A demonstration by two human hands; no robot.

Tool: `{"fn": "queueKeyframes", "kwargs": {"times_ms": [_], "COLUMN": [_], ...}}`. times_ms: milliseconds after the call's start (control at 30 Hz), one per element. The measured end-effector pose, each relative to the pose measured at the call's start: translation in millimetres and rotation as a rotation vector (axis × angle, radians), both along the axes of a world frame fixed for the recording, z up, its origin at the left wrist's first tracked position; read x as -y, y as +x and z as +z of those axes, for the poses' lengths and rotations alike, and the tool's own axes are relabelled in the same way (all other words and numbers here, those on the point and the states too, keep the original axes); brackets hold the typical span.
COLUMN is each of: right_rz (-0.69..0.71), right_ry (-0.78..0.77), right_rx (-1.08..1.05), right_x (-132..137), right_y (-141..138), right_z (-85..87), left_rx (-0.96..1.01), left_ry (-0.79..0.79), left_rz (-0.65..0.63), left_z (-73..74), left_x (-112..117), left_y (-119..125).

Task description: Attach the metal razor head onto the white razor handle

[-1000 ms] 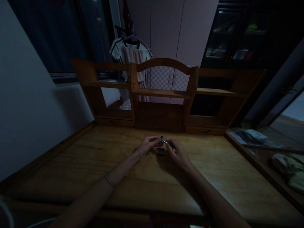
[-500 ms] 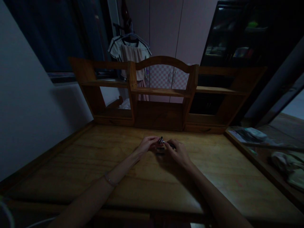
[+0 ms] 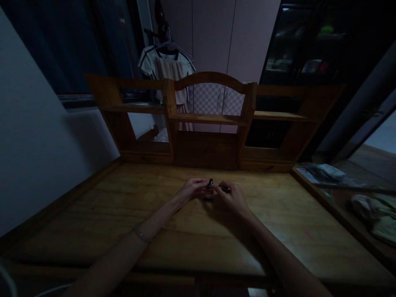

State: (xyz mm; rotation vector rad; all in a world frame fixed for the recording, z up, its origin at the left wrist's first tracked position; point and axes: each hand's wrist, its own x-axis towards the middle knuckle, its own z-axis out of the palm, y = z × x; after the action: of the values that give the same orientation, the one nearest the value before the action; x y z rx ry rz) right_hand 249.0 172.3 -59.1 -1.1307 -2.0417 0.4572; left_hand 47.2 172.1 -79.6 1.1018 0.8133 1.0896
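My left hand (image 3: pixel 196 188) is closed, its fingertips pinching a small dark object with a shiny metal part (image 3: pixel 210 183); its kind is too small and dim to tell. Close on the right, my right hand (image 3: pixel 230 196) is also closed, gripping a slim black tool (image 3: pixel 225 189) whose tip points at the small object. Most of that tool is hidden by the fingers. A small dark flat piece (image 3: pixel 208 199) lies on the wooden desk (image 3: pixel 148 194) just below the two hands.
A wooden shelf unit (image 3: pixel 210 119) stands along the desk's back edge. At the right, beyond the desk's raised rim, lie papers with a plastic-wrapped item (image 3: pixel 329 172) and a pale cloth bundle (image 3: pixel 377 214). A white wall (image 3: pixel 37 136) borders the left side.
The small object and the tool have shifted slightly in my fingers, and both hands stay close together. The view has moved a little.
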Motion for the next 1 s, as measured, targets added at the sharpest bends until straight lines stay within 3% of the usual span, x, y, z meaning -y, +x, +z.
{"fn": "queueKeyframes", "kwargs": {"times_ms": [133, 333, 533, 633, 767, 1000], "right_rz": [0.025, -0.026, -0.131, -0.173, -0.194, -0.193], "right_ry": [-0.026, -0.024, -0.051, -0.064, -0.061, -0.051], "right_rx": [-0.011, -0.134, -0.24, -0.256, -0.27, -0.27], "right_x": [0.2, -0.8, -6.8, -9.3, -10.0, -7.9], "right_y": [-0.2, -1.5, 9.2, 13.1, 13.8, 13.3], "right_z": [-0.4, 0.3, 3.5, 4.5, 5.2, 6.9], "left_rx": [-0.006, -0.115, -0.833, -1.07, -1.146, -1.149], "left_ry": [0.001, 0.056, 0.566, 0.761, 0.843, 0.847], "left_rz": [0.024, 0.185, 0.313, 0.319, 0.296, 0.286], "left_z": [-5.2, -2.5, 5.9, 10.8, 12.6, 7.6], "left_x": [-1.8, -2.3, 9.6, 15.3, 17.4, 14.2], "left_y": [0.5, 0.7, 4.2, 4.4, 3.7, 3.8]}}
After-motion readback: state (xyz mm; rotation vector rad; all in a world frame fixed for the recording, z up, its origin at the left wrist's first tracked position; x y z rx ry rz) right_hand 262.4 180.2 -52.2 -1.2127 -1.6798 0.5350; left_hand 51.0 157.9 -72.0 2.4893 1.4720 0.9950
